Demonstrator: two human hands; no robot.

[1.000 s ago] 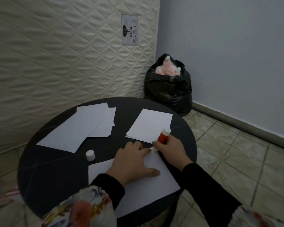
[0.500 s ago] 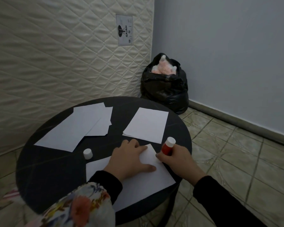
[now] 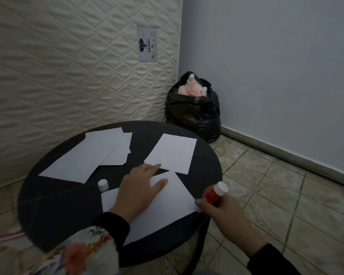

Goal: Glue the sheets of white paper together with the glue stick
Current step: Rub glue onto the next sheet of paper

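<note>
A white sheet of paper (image 3: 167,203) lies at the near edge of the round black table (image 3: 54,205). My left hand (image 3: 141,189) rests flat on it, fingers spread. My right hand (image 3: 224,213) grips the red glue stick (image 3: 213,195), tilted, its lower end at the sheet's right corner and its white end pointing up. The stick's white cap (image 3: 103,184) stands on the table left of my left hand. Another white sheet (image 3: 172,152) lies further back, and a pile of overlapping sheets (image 3: 91,155) lies at the back left.
A quilted cream mattress (image 3: 68,66) leans against the wall behind the table. A full black bag (image 3: 193,110) sits in the corner on the tiled floor (image 3: 276,195). A grey wall runs along the right.
My right hand has slid the glue stick down the sheet's right edge, from its far corner to its right corner. My left hand stays pressed on the sheet.
</note>
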